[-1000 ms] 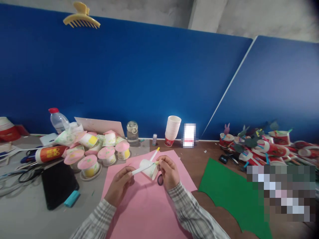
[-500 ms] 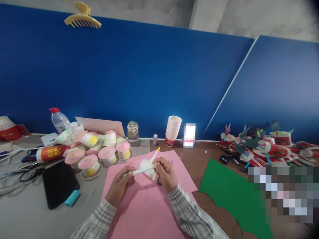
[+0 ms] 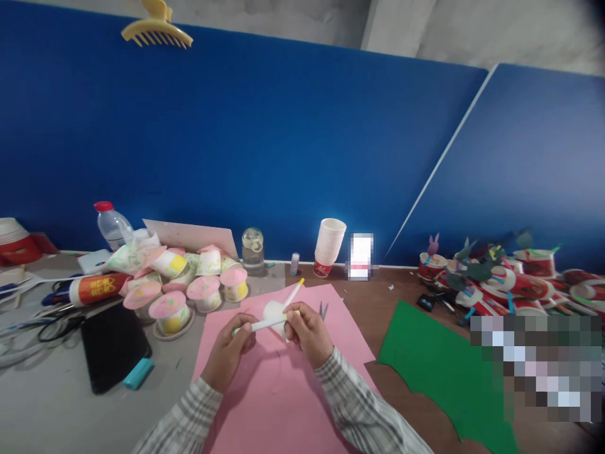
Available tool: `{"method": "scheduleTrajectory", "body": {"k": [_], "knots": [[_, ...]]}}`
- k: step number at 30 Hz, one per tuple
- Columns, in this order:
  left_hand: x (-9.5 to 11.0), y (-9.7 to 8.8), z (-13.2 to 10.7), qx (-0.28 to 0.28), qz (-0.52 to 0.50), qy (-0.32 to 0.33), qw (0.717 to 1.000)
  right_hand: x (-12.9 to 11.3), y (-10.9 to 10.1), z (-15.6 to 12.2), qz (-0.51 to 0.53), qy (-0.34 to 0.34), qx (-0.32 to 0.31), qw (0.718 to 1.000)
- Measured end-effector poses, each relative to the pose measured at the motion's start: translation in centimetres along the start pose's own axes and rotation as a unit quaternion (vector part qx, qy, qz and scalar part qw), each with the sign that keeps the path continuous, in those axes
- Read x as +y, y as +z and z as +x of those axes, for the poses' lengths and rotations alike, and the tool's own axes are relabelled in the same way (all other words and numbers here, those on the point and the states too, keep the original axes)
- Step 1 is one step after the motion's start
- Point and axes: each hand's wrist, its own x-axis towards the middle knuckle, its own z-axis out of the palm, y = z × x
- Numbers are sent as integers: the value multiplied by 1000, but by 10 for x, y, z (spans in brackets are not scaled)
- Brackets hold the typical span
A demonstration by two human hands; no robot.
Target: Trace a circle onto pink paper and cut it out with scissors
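Note:
My left hand (image 3: 228, 354) grips a thin white marker (image 3: 263, 325) that lies across in front of a small white paper cup (image 3: 274, 310). My right hand (image 3: 305, 333) is closed around the cup and the marker's right end, and covers most of the cup. A second white pen with a yellow tip (image 3: 293, 292) sticks up behind the cup. Both hands hover over a pink paper sheet (image 3: 278, 391). The tips of a pair of scissors (image 3: 324, 310) lie on the pink sheet just right of my right hand.
Several pink-topped decorated cups (image 3: 189, 287) cluster at the left, beside a black tablet (image 3: 113, 347), a teal lighter (image 3: 138, 373) and a water bottle (image 3: 111, 224). A glass jar (image 3: 252, 247) and a stack of white cups (image 3: 329, 244) stand at the blue wall. A green sheet (image 3: 439, 372) and red cup crafts (image 3: 501, 277) lie right.
My right hand has slid left and closed over the cup, hiding more of it. The scissors that it covered now show on the pink sheet. The view has tilted slightly.

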Motion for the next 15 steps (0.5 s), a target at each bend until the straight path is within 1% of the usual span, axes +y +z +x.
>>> {"method": "scheduleTrajectory", "body": {"k": [3,7,11,15], "knots": [[1,0,-1,-8,9,15,1000,5,0,0,4,2,0,1000],[2,1,-3,0,11,30,1000,10,1,-1,6,-3,-7,1000],[3,3,-4,6,4,34,999,9,4,-5,-9,-29,8,1000],[4,6,-6,9,-4,34,999,4,8,-9,-28,-34,13,999]]}}
